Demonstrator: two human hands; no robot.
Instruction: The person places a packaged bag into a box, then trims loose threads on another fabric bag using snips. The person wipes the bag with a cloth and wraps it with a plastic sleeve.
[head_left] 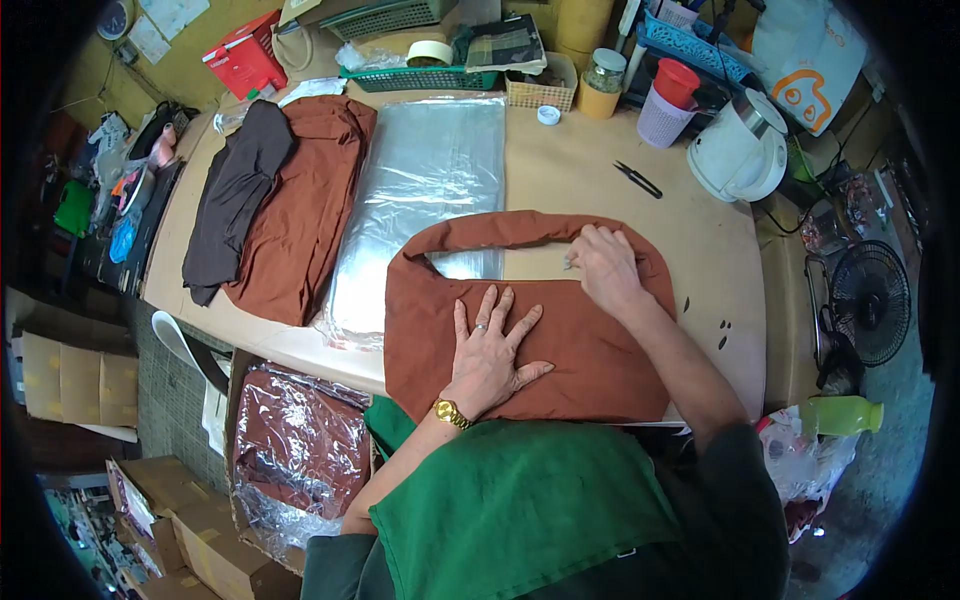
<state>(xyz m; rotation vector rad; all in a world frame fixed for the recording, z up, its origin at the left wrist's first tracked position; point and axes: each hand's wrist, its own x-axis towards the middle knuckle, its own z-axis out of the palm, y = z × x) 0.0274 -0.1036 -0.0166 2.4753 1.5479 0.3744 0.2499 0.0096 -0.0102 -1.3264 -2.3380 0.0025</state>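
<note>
Workshop, cloth bag (600, 350), plastic sheets (430, 170), cartons (80, 382)

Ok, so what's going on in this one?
One person is handling a rust-brown bag lying on a table. The left-hand grip is spread flat on the bag's body. The right-hand grip is curled at the right end of the handle; what exactly it holds is unclear. Clear plastic and folded rust-brown fabric lie toward the left.

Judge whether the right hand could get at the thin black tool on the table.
Probably yes: only bare table separates the brown bag, which the right hand touches, from the thin black tool.
</note>
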